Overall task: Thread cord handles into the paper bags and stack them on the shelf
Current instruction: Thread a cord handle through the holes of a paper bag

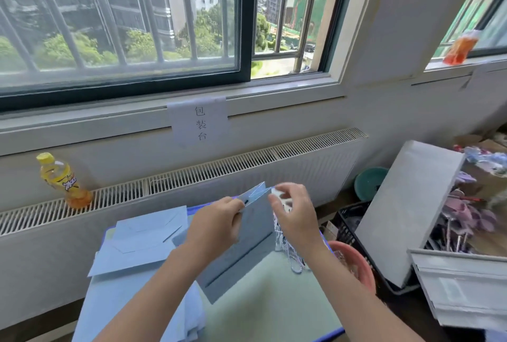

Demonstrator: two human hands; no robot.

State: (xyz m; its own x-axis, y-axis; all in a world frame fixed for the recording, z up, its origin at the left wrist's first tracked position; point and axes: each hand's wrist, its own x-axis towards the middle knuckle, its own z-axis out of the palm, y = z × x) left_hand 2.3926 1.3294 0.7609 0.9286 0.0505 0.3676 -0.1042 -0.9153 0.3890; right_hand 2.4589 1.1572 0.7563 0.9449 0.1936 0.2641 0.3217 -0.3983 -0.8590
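A flat blue paper bag [247,248] is held up over the table [274,308], tilted, its open top toward the window. My left hand [216,223] grips the bag's upper left edge, beside a small dark handle hole. My right hand [295,215] pinches at the bag's upper right rim, fingers curled. A bundle of blue-and-white cord handles [288,251] hangs beneath my right hand, down to the table. Whether a cord end is in the fingers cannot be told. More flat blue bags [142,240] lie stacked at the table's left.
A yellow drink bottle [61,179] stands on the radiator grille at left. A pink bowl [356,265] sits at the table's right edge. Beyond it are a black crate [351,221], a white board [406,210] and a box of purple items [466,215].
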